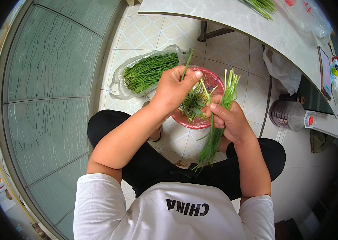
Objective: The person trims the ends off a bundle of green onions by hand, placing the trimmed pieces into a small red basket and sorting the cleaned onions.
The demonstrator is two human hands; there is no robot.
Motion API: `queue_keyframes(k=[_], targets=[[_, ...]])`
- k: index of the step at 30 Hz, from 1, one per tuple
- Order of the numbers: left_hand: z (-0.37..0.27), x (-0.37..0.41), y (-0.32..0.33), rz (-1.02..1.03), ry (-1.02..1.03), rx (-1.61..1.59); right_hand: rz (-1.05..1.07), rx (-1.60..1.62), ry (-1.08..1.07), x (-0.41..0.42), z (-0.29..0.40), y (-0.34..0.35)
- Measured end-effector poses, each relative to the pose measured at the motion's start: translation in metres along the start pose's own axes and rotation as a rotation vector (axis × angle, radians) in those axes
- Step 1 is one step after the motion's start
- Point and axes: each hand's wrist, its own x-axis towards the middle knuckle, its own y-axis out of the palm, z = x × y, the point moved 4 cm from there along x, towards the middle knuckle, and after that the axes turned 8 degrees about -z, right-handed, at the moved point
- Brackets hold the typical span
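My right hand (232, 120) grips a bunch of garlic chives (212, 145), pale cut ends up and leaves drooping toward my lap. One stalk (205, 90) stands apart from that bunch, pinched near my right thumb. Up and to the left, my left hand (173, 87) has its thumb and finger closed on a short green stalk (187, 61). Below both hands sits a round red bin (184, 123) with a plastic liner, holding green trimmings (194, 103). Left of it on the floor, a clear plastic bag (115, 87) lies open, full of chives (149, 72).
A marble-patterned table (184, 7) curves across the upper right, bearing more chives (261, 7), a plastic bag (312, 25) and a phone (324, 73). A plastic jug (287, 115) lies at right on the floor. Frosted glass panels (52, 60) line the left.
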Motion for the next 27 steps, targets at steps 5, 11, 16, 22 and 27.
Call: queue_keyframes(k=[5,11,16,22,27], targets=[[-0.005,-0.002,0.003,0.057,-0.058,-0.058,0.016,0.020,0.018,0.000,-0.004,0.000],[-0.007,-0.015,0.016,0.266,-0.009,-0.064,0.023,0.014,0.026,-0.001,-0.004,0.000],[-0.006,-0.010,0.010,0.286,0.061,0.070,0.033,-0.011,0.027,-0.002,-0.002,0.001],[-0.008,-0.008,0.008,0.241,0.211,0.215,0.034,-0.052,0.024,-0.002,-0.003,0.001],[-0.013,-0.009,0.007,0.135,0.347,0.246,0.019,-0.058,0.055,-0.003,-0.002,0.002]])
